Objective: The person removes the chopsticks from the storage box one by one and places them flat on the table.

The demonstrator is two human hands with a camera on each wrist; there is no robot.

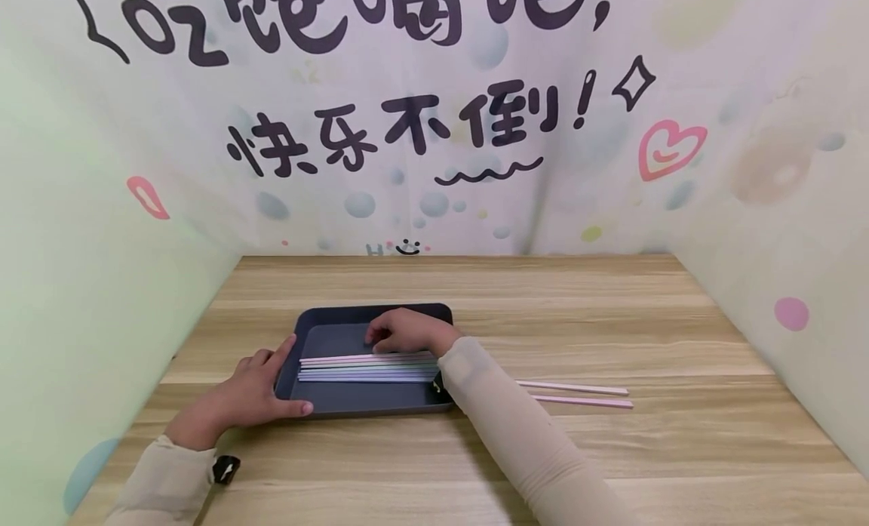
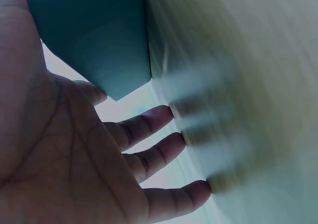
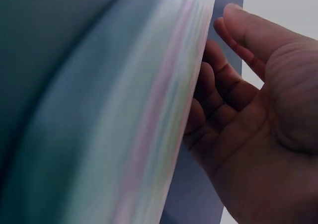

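A dark rectangular tray (image 1: 373,402) lies on the table with several slim pastel chopsticks (image 1: 360,371) side by side across it. My left hand (image 1: 247,394) spreads around the tray's front left corner, index finger along the left rim and thumb over the front edge. In the left wrist view, the tray (image 2: 99,40) sits between thumb and fingers, and the other fingertips touch the tabletop. Over the tray, my right hand (image 1: 407,331) is just behind the chopsticks. The right wrist view shows its fingers loosely bent beside the chopsticks (image 3: 166,85), thumb apart, nothing gripped.
Right of the tray, partly behind the right sleeve, lie a pale chopstick (image 1: 577,389) and a pink chopstick (image 1: 591,401). The wooden table (image 1: 611,307) meets a printed cloth backdrop (image 1: 407,209) at the back and pale walls on both sides.
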